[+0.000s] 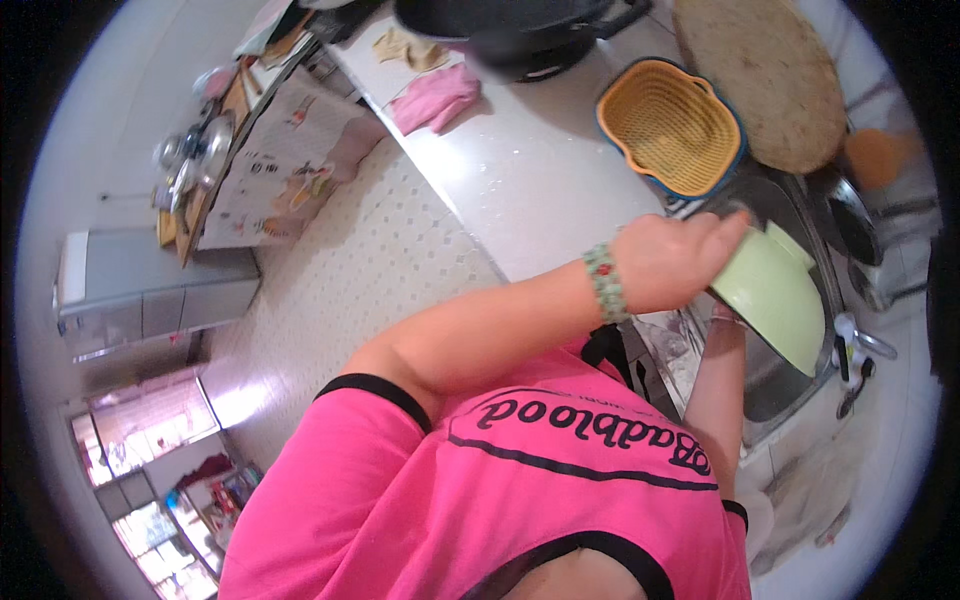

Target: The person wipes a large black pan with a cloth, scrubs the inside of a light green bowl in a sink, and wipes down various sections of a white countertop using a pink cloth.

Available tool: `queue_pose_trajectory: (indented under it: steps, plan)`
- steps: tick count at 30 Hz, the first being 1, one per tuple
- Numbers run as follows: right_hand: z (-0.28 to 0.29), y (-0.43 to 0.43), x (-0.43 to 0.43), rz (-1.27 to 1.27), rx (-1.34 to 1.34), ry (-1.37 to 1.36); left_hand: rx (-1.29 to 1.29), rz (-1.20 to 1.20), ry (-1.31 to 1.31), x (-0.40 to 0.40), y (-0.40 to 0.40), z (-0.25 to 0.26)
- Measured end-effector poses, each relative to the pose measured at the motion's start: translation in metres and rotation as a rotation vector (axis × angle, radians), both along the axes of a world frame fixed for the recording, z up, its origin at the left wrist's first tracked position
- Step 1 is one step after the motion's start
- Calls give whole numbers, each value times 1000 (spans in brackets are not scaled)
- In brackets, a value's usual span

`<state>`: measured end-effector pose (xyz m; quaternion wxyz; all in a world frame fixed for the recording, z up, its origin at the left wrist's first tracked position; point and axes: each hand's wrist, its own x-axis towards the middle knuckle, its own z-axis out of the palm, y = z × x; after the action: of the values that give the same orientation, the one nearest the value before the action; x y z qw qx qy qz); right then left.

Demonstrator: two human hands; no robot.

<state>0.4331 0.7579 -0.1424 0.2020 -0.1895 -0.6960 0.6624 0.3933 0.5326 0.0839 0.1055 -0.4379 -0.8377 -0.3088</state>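
My left hand (675, 259), with a green beaded bracelet at the wrist, grips the edge of a light green bowl (776, 292). The bowl is tilted over a metal sink (780, 390), its pale outer side and foot ring showing. My right forearm reaches over the sink from below. Of my right hand (726, 313) only the wrist part shows at the bowl's dark rim; the fingers are hidden behind the bowl, so its hold cannot be seen. The bowl's inside is out of sight too.
An orange and blue plastic basket (671, 131) stands beside the sink, near a round wooden board (765, 82). A black pan (517, 37), pink cloth or glove (439, 97) and beige cloth (409, 51) lie farther along the white counter (525, 187). A faucet (862, 341) is at the sink's right.
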Motion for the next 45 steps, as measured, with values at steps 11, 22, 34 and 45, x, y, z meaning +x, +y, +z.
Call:
queue_pose_trajectory:
  steps: [11,22,34,45]
  plan:
    - [79,-216,-54,271,96,22,520,1217,-855,34,-315,-50]
    - [80,-405,-241,441,1041,-184,986,1448,-1014,38,-527,-85]
    - [119,-386,-198,680,752,-87,1109,1274,-1171,-11,-537,-86]
    - [141,-315,-102,289,-939,-206,1141,1137,-1474,-118,-500,-115]
